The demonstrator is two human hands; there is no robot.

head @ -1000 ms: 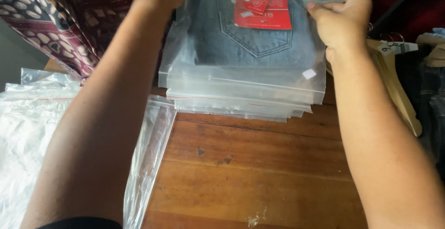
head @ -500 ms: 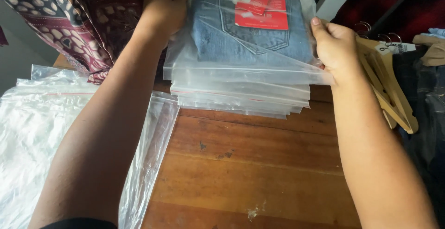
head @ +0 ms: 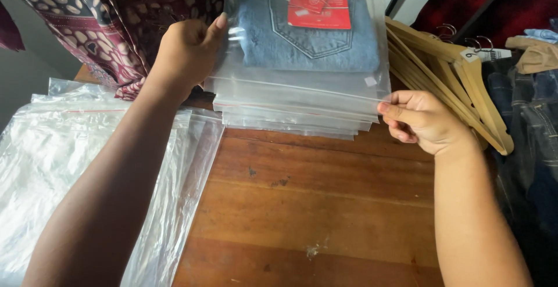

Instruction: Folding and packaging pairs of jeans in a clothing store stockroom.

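Observation:
Folded blue jeans with a red tag lie sealed in a clear zip bag on top of a stack of similar bagged items at the far side of the wooden table. My left hand grips the top bag's left edge, thumb up against the plastic. My right hand pinches the bag's near right corner at the zip strip.
A pile of empty clear plastic bags covers the table's left side. Patterned maroon fabric hangs at the upper left. Wooden hangers lie to the right of the stack, with dark jeans beyond them.
My right hand has slid down from the bag's upper right edge to its near right corner. The view has moved closer and the left hand has shifted slightly lower along the left edge.

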